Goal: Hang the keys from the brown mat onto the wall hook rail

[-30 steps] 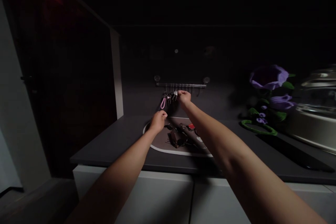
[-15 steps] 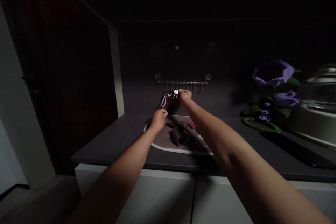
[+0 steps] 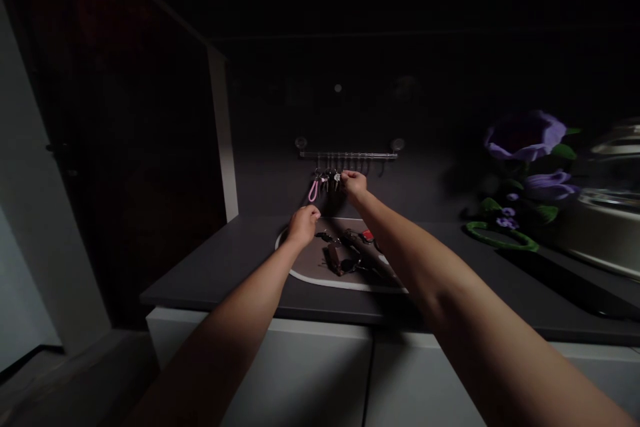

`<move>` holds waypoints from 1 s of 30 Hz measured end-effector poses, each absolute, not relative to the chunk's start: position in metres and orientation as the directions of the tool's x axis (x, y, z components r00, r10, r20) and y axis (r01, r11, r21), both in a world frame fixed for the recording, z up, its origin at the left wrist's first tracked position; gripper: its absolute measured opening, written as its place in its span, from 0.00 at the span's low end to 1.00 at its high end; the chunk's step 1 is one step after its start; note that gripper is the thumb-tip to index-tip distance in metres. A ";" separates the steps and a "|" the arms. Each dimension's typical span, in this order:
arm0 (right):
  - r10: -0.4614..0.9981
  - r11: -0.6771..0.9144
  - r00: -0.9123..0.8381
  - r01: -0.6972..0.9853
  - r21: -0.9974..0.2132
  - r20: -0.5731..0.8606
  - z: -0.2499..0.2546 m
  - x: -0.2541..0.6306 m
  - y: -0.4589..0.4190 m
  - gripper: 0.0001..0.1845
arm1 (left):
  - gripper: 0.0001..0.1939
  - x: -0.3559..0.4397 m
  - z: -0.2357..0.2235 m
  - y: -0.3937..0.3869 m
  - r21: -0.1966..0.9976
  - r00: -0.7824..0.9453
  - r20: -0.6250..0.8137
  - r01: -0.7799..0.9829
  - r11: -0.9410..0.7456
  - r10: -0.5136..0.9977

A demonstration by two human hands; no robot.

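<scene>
My right hand reaches up to the hook rail, its fingertips pinched at a bunch of silver keys. How firmly the fingers hold these keys is too small to tell. To their left, more keys and a pink strap loop hang from the hooks. Lower down, my left hand is held over the left part of a mat or tray with a pale rim. Its fingers are curled together, and whatever they may hold is hidden.
Dark small items, with a brown boxy piece and a red piece among them, lie on the mat. Purple artificial flowers stand at the right beside a large glass-and-cream vessel. A flat black object lies on the dark counter.
The keys at my right fingertips look less bright and hang straighter. Both hands keep nearly the same places, while the whole view has shifted slightly.
</scene>
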State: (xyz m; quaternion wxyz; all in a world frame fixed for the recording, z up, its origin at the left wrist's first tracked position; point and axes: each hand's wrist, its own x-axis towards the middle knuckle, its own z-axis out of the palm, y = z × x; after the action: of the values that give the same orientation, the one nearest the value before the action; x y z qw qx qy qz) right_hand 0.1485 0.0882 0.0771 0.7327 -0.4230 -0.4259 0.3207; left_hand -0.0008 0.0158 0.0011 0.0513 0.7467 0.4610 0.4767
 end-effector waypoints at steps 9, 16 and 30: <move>0.844 0.386 0.420 -0.044 -0.921 0.333 0.073 0.152 0.074 0.10 | 0.07 -0.002 -0.001 0.021 0.515 0.123 0.667 0.637 -0.574 0.735; 0.897 0.378 0.295 -0.127 -0.917 0.329 0.077 0.151 0.031 0.08 | 0.07 -0.003 0.002 0.018 0.539 0.141 0.659 0.596 -0.595 0.739; 0.837 0.502 -0.041 0.451 -0.738 0.545 0.014 0.163 -0.015 0.05 | 0.09 -0.005 -0.001 0.010 0.343 0.400 0.565 0.682 -0.647 0.722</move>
State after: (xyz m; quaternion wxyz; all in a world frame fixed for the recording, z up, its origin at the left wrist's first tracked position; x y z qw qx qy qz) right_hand 0.1627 -0.0148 0.0136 0.5154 -0.4624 -0.6967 0.1874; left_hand -0.0047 0.0103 -0.0014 0.0284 0.8363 0.4194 0.3519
